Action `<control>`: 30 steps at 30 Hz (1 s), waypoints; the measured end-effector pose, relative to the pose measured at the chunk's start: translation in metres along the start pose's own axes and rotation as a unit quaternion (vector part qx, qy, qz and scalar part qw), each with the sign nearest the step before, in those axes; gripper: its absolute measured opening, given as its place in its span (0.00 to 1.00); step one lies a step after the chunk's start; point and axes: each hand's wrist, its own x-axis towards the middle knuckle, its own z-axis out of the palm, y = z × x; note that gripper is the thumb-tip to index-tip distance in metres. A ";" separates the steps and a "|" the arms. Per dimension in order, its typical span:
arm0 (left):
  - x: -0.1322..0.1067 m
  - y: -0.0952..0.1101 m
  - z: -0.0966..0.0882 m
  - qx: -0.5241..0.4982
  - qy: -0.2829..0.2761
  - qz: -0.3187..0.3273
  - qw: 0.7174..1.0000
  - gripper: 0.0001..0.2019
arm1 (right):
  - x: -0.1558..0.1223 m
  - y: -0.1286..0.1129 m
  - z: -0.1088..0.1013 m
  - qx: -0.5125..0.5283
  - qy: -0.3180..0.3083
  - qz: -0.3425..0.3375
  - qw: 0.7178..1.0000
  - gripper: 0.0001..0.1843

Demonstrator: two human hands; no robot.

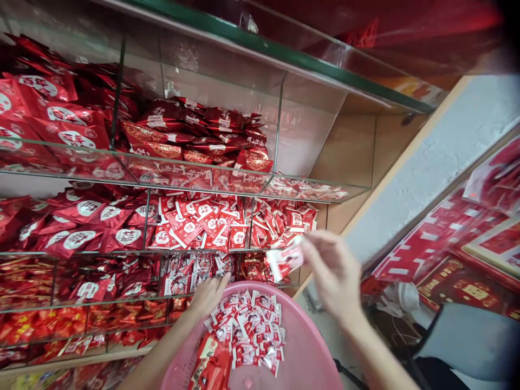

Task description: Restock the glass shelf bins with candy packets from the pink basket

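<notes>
My left hand (209, 295) reaches over the far rim of a pink plastic basin (312, 352), its fingers curled down toward the shelf; what it holds, if anything, is hidden. The basin holds a heap of small red-and-white candy packets (249, 330). My right hand (331, 271), blurred by motion, pinches one red-and-white packet (284, 261) above the basin, in front of the glass shelving.
Glass shelf compartments (280, 189) on the left are stacked with red candy packets in several kinds (203, 222). A white wall post (426, 173) stands to the right, with red paper decorations (467, 254) beyond it. A grey surface (475, 341) lies at the lower right.
</notes>
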 end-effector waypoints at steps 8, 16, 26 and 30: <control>-0.001 0.002 -0.001 -0.009 0.002 -0.005 1.000 0.36 | -0.107 0.102 0.042 -0.055 -0.234 0.192 0.952 0.12; 0.000 -0.001 0.000 0.004 -0.002 0.002 1.000 0.36 | -0.126 0.132 0.048 -0.128 -0.280 0.237 0.921 0.14; -0.002 0.001 -0.001 -0.005 0.001 0.000 1.000 0.36 | -0.131 0.132 0.048 -0.210 -0.344 0.183 0.896 0.17; -0.002 0.002 -0.001 -0.013 0.002 0.001 1.000 0.36 | -0.129 0.130 0.050 -0.197 -0.345 0.184 0.899 0.17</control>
